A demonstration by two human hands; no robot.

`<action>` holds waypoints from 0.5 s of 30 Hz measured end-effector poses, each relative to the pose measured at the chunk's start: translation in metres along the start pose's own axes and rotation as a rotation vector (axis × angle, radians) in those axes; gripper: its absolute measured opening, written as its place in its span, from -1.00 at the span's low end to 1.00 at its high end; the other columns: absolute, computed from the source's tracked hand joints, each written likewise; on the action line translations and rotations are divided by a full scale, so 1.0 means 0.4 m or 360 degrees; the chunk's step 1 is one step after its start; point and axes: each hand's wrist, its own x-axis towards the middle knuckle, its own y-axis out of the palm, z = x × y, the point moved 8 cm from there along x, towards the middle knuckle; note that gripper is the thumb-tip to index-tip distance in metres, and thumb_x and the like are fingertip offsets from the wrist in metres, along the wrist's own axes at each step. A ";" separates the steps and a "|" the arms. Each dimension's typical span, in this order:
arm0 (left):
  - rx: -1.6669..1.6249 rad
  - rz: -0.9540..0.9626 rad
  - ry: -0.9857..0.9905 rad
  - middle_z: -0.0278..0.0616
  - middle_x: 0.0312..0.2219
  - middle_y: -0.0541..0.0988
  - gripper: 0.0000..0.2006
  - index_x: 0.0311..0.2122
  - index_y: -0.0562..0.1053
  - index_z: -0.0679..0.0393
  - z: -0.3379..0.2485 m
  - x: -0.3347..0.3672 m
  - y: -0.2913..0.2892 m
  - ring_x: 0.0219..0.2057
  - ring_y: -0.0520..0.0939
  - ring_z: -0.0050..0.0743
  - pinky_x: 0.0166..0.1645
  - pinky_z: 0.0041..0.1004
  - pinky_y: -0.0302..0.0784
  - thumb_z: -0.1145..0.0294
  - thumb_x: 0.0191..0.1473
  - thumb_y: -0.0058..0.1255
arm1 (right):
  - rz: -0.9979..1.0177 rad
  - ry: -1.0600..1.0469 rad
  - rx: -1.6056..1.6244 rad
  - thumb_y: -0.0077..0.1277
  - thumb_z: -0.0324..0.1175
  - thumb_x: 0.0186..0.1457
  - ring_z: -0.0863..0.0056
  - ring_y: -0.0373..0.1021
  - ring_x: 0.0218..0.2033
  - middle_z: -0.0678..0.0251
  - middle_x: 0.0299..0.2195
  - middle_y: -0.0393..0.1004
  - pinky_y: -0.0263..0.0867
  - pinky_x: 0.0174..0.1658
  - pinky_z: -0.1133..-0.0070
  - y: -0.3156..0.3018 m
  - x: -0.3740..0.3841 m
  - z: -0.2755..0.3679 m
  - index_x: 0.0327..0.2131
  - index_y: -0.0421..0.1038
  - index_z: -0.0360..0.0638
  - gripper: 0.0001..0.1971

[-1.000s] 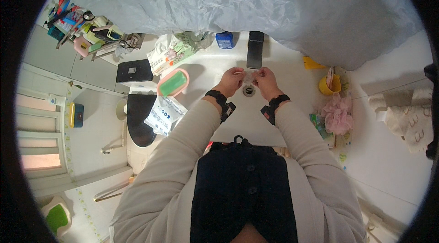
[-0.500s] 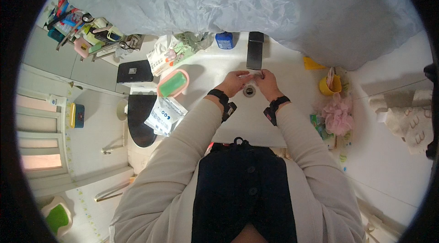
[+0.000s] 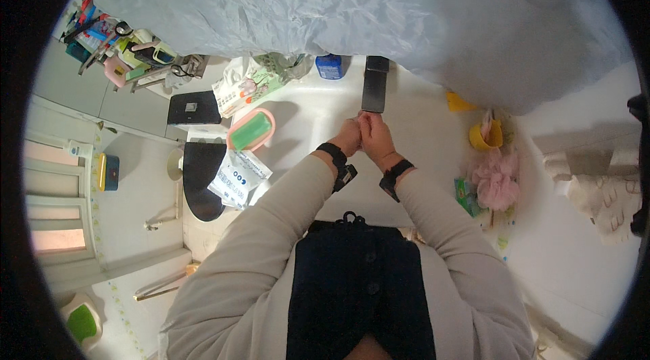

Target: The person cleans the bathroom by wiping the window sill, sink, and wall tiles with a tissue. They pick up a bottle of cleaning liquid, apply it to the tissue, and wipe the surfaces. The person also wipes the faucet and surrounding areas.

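Under the end of a dark flat faucet point(image 3: 374, 89), my two hands are pressed together over a white washbasin point(image 3: 426, 131). My left hand point(image 3: 349, 136) is closed, with its fingers against the other hand. My right hand point(image 3: 377, 138) is closed too, its knuckles turned up just below the spout. Whatever lies between them, if anything, is hidden. Each wrist wears a black strap with a small dark device. The drain is covered by my hands.
Left of the basin sit a pink soap dish with a green inside point(image 3: 251, 130), white packets point(image 3: 240, 177) and a green-white bag point(image 3: 254, 81). A blue bottle point(image 3: 330, 67) stands behind. A yellow cup point(image 3: 486, 135) and pink bath puff point(image 3: 495, 180) are at the right.
Both hands have come together and sit closer under the spout; before, they were slightly apart with fingers pinching. The drain hole, seen earlier between my wrists, is now covered.
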 end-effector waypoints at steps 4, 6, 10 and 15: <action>0.0217 0.0222 -0.0115 -0.20 -0.52 0.46 -0.66 -0.21 0.38 0.15 0.040 0.012 0.012 -0.53 0.50 -0.41 -0.54 -0.43 0.36 0.09 0.24 -0.31 | 0.0070 0.0299 -0.0148 -0.21 -0.23 0.17 -0.12 0.39 -0.33 -0.15 -0.37 0.44 0.31 -0.30 0.16 -0.025 0.048 -0.072 -0.21 0.22 -0.37 -0.68; 0.0016 0.0210 -0.0174 -0.24 -0.54 0.43 -0.71 -0.23 0.35 0.14 0.057 0.030 0.004 -0.55 0.49 -0.43 -0.54 -0.47 0.36 0.14 0.24 -0.32 | -0.0007 0.0257 -0.0114 -0.21 -0.24 0.17 -0.14 0.38 -0.34 -0.16 -0.38 0.43 0.31 -0.30 0.17 -0.030 0.048 -0.069 -0.19 0.21 -0.36 -0.69; 0.0651 0.0337 0.0975 -0.27 -0.54 0.40 -0.77 -0.29 0.31 0.13 -0.056 0.020 0.017 -0.59 0.44 -0.50 -0.56 -0.50 0.32 0.21 0.23 -0.32 | 0.0210 0.0090 0.0183 -0.24 -0.23 0.18 -0.14 0.35 -0.28 -0.15 -0.34 0.42 0.30 -0.25 0.21 0.041 0.008 -0.028 -0.17 0.21 -0.29 -0.71; 0.0022 0.0742 -0.0067 -0.22 -0.43 0.45 -0.79 -0.20 0.32 0.15 0.040 0.037 0.046 -0.54 0.47 -0.47 -0.54 -0.51 0.36 0.27 0.22 -0.29 | -0.0043 0.0451 0.0217 -0.22 -0.24 0.18 0.05 0.42 -0.37 0.00 -0.39 0.45 0.33 -0.28 0.29 -0.007 0.053 -0.102 -0.31 0.28 -0.36 -0.70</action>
